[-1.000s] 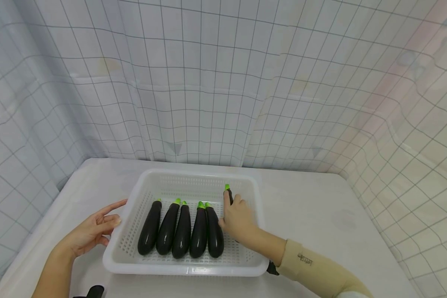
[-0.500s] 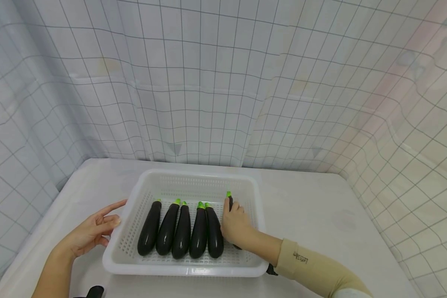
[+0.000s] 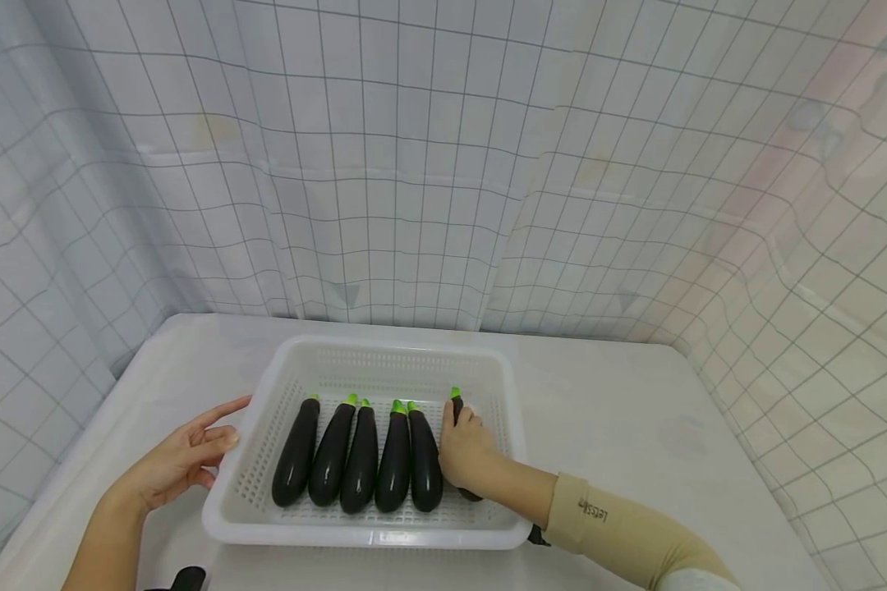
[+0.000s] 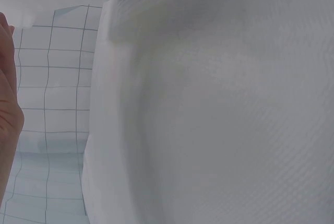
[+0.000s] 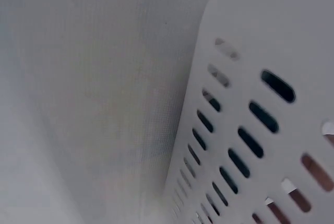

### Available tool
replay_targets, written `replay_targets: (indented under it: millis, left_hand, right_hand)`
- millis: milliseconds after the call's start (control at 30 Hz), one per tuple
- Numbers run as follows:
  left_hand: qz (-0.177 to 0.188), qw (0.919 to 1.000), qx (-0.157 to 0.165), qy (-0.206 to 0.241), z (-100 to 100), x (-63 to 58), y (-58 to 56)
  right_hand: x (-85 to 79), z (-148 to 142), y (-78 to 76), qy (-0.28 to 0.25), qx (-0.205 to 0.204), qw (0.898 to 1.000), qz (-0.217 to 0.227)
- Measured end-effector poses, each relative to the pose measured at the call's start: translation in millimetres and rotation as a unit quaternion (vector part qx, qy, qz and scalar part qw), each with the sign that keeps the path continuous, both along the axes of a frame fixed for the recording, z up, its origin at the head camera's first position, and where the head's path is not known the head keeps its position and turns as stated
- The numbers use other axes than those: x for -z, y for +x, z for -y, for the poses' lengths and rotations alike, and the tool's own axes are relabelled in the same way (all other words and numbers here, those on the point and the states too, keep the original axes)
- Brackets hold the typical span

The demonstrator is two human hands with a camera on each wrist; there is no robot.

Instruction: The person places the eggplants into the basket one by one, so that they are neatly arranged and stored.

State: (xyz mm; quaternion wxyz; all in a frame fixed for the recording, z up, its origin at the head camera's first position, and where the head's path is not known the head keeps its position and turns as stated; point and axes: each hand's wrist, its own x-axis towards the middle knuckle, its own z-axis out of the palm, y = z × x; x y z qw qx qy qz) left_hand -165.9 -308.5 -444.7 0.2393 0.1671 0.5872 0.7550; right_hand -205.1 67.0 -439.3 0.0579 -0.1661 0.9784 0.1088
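Note:
In the head view, a white slotted plastic basket (image 3: 373, 535) holds several glossy dark eggplants (image 3: 362, 468) lying side by side, green stems pointing away. My right hand (image 3: 469, 451) is down inside its right part, fingers curled round another eggplant (image 3: 456, 404), whose stem end and blunt lower end show past the hand. At the basket's left side, my left hand (image 3: 185, 460) touches the rim with its index finger stretched out along it. The left wrist view catches that hand (image 4: 6, 93) only at the edge. Skin shows through slots of the basket wall (image 5: 245, 41) in the right wrist view.
The basket stands on a white-covered table (image 3: 621, 410). A white grid-patterned curtain (image 3: 414, 164) encloses the back and sides. A black object (image 3: 188, 577) pokes in at the bottom left, and another dark piece (image 3: 538, 535) shows beside the basket's right front corner.
My right hand has lowered the eggplant and drawn it slightly toward me, beside the row. My left hand stays at the basket's rim.

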Motion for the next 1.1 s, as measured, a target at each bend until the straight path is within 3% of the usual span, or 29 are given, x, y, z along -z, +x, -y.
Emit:
replay_targets:
  millis: [267, 767, 1100]
  left_hand:
    - [0.000, 1.0000, 0.002, 0.003, 0.3, 0.2, -0.1]
    - [-0.002, 1.0000, 0.002, 0.002, 0.6, 0.7, 0.1]
    - [0.004, 1.0000, -0.003, -0.006, 0.2, 0.2, -0.1]
  right_hand:
    - [1.2, -0.7, -0.5, 0.037, -0.009, 0.999, -0.011]
    - [-1.4, -1.0, 2.4, 0.040, 0.002, 0.999, 0.011]
    - [-6.8, -5.2, -1.9, 0.021, -0.008, 1.000, -0.014]
